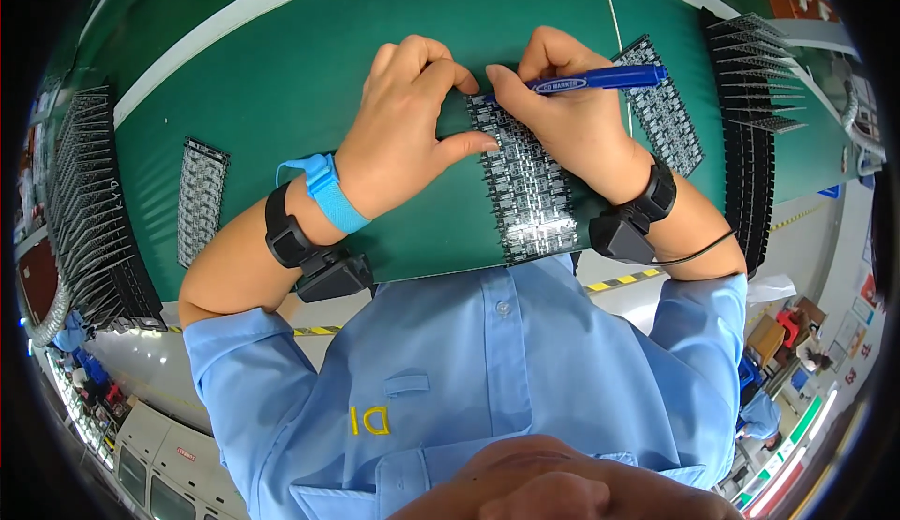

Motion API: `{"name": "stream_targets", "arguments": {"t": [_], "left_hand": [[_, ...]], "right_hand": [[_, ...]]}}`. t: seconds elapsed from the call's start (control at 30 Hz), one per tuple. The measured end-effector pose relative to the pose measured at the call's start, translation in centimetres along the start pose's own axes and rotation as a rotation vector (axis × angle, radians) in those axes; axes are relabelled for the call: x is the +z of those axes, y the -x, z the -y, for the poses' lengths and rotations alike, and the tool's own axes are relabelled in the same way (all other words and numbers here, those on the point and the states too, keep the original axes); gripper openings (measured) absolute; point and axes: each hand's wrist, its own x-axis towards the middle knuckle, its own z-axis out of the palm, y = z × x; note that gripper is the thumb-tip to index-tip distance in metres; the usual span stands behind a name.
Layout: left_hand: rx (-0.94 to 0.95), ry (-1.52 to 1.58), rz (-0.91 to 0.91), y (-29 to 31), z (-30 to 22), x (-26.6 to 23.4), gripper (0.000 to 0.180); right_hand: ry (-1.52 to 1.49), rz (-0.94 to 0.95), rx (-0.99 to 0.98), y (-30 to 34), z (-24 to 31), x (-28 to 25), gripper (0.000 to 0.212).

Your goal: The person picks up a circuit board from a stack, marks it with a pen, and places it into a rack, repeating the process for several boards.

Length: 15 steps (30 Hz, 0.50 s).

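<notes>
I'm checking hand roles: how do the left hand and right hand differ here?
The right hand holds a blue marker; the left hand holds no tool, its thumb at the board. The left hand's wrist has a blue strap; the right hand's has none. Both wrists wear black bands.

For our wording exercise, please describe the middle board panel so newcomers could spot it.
On the green table, find the edge nearest the blue shirt. A dark board panel runs inward from there. Unlike the loose left panel and right panel, it alone is touched by the left hand.
</notes>
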Motion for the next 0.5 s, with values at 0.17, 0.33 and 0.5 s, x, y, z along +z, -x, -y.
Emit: {"name": "stream_targets", "arguments": {"t": [0.17,0.33,0.5], "left_hand": [[-0.018,0.01,0.004,-0.11,0.07,0.08,0.05],[-0.035,0.02,0.001,-0.04,0.0,-0.13,0.05],[-0.028,0.022,0.009,-0.18,0.06,-0.15,0.051]], "right_hand": [[-0.144,-0.098,0.084,-0.11,-0.55,0.71,0.037],[-0.038,-0.105,0.012,0.01,-0.35,0.78,0.038],[-0.023,-0.105,0.024,0.05,-0.5,0.75,0.038]]}}
